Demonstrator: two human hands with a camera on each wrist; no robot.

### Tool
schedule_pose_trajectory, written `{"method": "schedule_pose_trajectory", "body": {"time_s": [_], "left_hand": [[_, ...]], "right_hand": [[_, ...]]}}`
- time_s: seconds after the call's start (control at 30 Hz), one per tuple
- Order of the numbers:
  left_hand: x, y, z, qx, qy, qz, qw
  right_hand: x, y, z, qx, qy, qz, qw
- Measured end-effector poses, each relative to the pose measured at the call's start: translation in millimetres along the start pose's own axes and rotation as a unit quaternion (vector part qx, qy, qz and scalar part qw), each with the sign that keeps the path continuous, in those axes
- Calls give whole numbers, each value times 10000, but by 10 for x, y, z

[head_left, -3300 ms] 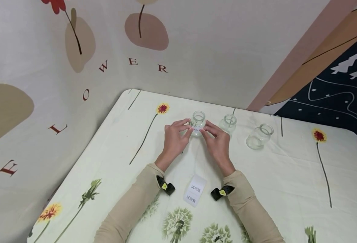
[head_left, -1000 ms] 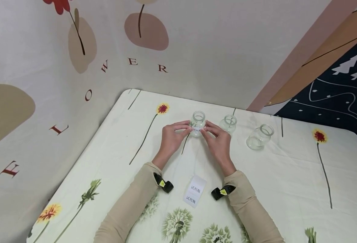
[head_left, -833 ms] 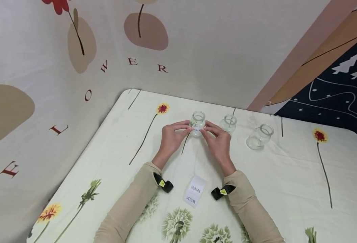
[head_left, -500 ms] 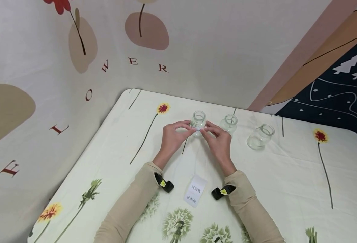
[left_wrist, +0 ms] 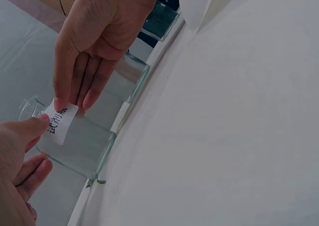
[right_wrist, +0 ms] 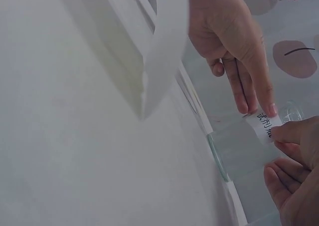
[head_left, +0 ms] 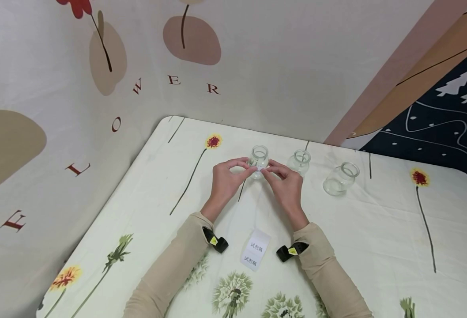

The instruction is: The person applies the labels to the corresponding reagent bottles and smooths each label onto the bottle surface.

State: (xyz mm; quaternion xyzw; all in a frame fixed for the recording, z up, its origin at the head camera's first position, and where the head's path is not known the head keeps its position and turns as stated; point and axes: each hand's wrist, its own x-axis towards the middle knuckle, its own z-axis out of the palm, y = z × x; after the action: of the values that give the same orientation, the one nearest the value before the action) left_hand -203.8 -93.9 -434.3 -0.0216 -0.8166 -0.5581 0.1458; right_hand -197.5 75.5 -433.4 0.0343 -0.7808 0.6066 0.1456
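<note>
A small clear glass bottle (head_left: 259,160) stands upright on the table between both hands. Across its front lies a white label (left_wrist: 62,122) with handwritten-looking characters. My left hand (head_left: 224,183) holds the bottle's left side, its thumb pressing the label's left end. From the other side, my right hand (head_left: 288,187) holds the bottle, its thumb on the label's right end. In the right wrist view both thumbs meet the label (right_wrist: 264,126) close together. The fingertips behind the glass are partly hidden.
Two more clear glass bottles are to the right: one upright (head_left: 300,161) beside my right hand, another (head_left: 338,180) farther right that looks tilted. A white strip with two labels (head_left: 255,249) lies between my forearms. The flower-print tablecloth (head_left: 380,238) reaches the back wall.
Both thumbs have slid inward over the label, so less of its writing shows. My left wrist has shifted slightly left. The bottles and the label strip have stayed in place.
</note>
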Motion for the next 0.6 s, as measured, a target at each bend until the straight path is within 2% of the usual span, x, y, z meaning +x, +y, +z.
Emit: {"method": "schedule_pose_trajectory", "body": {"time_s": [0.37,0.6], "left_hand": [[0,-6,-22,29,-81,41,10000],[9,-32,-23,138,-173,381,9990]], "right_hand": [[-5,-3,-4,534,-121,124,9984],[1,6,8,516,-266,136,9982]]}}
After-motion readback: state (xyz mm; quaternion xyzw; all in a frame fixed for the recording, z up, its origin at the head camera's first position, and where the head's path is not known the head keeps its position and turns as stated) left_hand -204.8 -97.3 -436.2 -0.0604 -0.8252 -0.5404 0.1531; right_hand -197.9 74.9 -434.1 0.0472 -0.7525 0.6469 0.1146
